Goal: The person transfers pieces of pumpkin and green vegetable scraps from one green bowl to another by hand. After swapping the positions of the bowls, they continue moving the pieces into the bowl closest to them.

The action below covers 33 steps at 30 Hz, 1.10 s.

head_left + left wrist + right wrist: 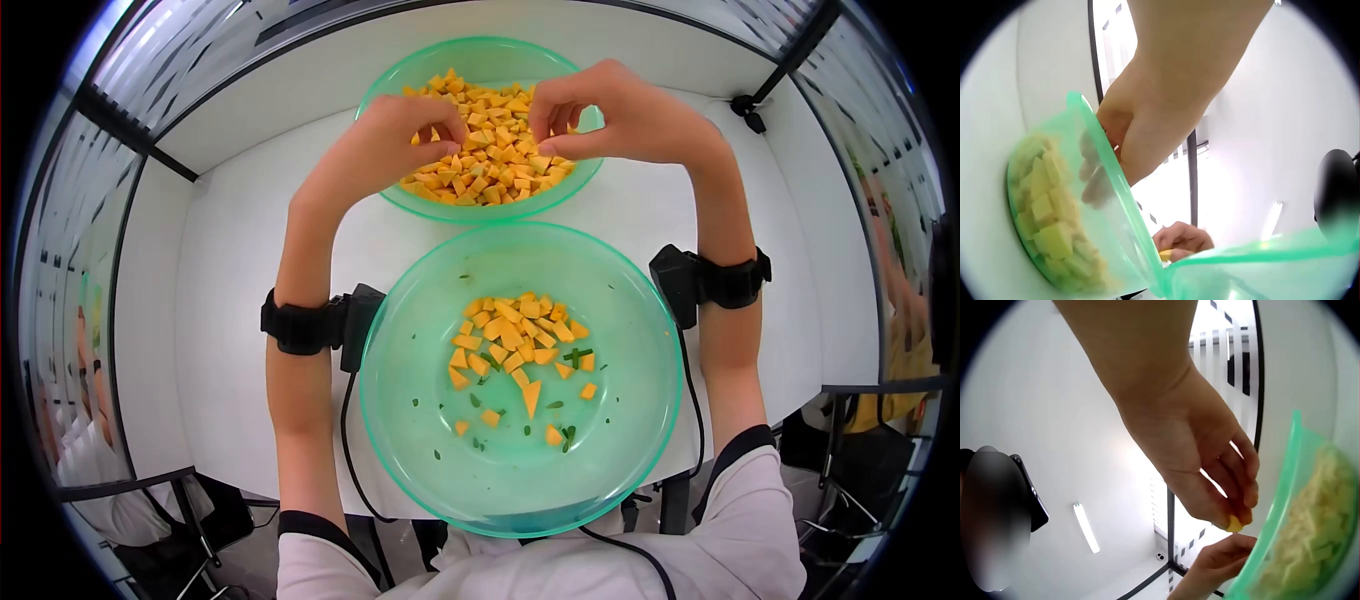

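Orange cubes and wedges (490, 185) fill much of the far green bowl (490, 212). Over its left part is the left hand (405, 140), fingers curled inward with the tips down among the pieces; whether it pinches one is hidden. The right hand (600, 110), over the bowl's right part, pinches a small orange piece (1234, 524) between thumb and index finger, seen in the right wrist view. Nearer the body, a wider green bowl (420, 470) holds a smaller group of orange pieces (510, 335) and scattered green leaf bits (569, 436).
Both bowls stand on a white table (240, 250) with raised white side panels (280, 110). Black wrist cameras (360, 325) sit on both forearms beside the near bowl, their cables (350, 450) running down past the table's front edge.
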Motion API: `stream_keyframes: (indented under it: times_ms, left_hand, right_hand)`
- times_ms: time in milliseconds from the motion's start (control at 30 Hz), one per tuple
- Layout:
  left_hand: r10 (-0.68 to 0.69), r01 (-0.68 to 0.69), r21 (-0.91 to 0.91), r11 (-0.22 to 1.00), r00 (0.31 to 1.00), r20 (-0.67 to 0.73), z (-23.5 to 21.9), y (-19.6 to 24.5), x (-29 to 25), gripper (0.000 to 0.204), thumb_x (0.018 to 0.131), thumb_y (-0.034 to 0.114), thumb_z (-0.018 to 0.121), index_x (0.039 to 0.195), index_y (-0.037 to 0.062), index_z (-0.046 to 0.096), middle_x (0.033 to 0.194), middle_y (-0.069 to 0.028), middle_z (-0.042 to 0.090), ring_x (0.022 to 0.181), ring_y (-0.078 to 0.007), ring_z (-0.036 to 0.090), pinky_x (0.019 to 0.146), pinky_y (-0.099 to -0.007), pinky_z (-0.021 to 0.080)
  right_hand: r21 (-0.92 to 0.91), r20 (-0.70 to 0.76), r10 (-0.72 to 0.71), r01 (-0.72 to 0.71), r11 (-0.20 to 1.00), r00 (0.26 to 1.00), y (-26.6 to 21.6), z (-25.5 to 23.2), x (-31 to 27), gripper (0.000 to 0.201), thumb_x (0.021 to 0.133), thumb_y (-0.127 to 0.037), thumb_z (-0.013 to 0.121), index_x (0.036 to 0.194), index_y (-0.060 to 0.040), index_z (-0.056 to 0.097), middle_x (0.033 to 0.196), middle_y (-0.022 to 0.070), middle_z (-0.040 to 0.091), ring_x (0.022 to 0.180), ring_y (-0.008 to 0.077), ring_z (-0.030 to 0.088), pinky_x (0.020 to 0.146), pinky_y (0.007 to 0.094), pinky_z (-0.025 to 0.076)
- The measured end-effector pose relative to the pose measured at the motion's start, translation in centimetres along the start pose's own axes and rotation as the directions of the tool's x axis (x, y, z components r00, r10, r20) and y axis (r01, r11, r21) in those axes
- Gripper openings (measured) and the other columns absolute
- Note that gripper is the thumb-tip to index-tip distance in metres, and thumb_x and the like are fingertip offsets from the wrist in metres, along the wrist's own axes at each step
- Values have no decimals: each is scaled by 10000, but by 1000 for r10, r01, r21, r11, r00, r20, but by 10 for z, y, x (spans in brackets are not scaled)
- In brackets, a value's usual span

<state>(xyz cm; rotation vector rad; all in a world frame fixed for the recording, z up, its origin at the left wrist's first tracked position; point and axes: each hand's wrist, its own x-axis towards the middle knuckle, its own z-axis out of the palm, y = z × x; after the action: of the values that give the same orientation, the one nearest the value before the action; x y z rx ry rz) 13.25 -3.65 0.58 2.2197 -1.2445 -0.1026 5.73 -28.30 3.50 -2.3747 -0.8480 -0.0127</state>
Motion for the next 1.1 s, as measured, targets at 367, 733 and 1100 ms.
stream_keyframes:
  times_ms: [367,733,1100]
  left_hand:
    - [-96,88,105,991,993,75,15,-12,3,166,794,72,678,956,37,687,886,-78,602,811,-224,551,707,-326,457]
    - [-82,72,124,990,993,80,18,-19,0,102,843,112,648,916,41,640,866,-77,555,801,-228,532,702,-332,442]
    - [26,-23,-51,998,998,63,4,-9,1,193,909,218,609,894,25,601,809,-54,572,751,-187,530,691,-315,441]
  right_hand:
    - [95,165,26,-42,995,986,-8,-1,-3,137,845,-137,666,922,-27,639,819,47,680,759,173,652,737,292,522]
    - [-198,7,197,-192,961,980,42,30,6,178,756,-16,678,920,-30,609,829,80,601,793,215,610,714,335,501]
    - [-235,1,291,-283,930,957,36,33,11,169,767,-33,675,920,-45,603,859,74,567,802,214,573,713,334,486]
